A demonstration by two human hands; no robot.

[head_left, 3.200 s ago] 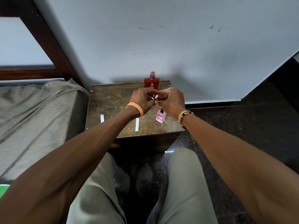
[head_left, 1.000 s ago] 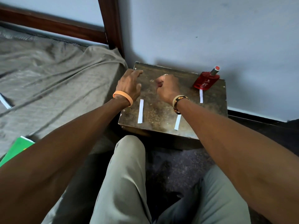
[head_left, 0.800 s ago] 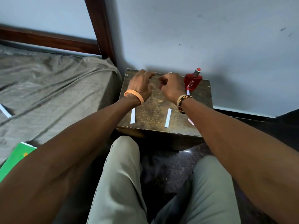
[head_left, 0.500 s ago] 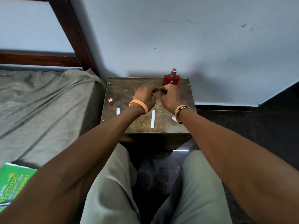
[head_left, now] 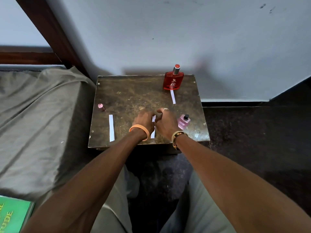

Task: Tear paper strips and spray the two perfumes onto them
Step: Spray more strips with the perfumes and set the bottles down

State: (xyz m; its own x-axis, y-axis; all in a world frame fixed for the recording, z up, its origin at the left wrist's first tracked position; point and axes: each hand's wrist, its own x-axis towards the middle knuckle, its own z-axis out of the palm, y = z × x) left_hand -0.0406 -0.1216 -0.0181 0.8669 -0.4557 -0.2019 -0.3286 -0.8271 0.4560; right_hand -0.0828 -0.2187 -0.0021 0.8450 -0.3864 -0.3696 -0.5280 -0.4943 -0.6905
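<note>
Head — hands (head_left: 144, 121) (head_left: 166, 122) pinch strip (head_left: 153, 118).

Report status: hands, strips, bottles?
Left hand and right hand both pinching middle paper strip. Red perfume and pink perfume standing, untouched; pink cap off at left. Nothing blocking.

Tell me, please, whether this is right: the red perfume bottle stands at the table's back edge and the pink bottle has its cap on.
No: the head view shows the pink bottle uncapped, its pink cap lying near the left edge of the table. The red perfume bottle does stand at the back edge.
</note>
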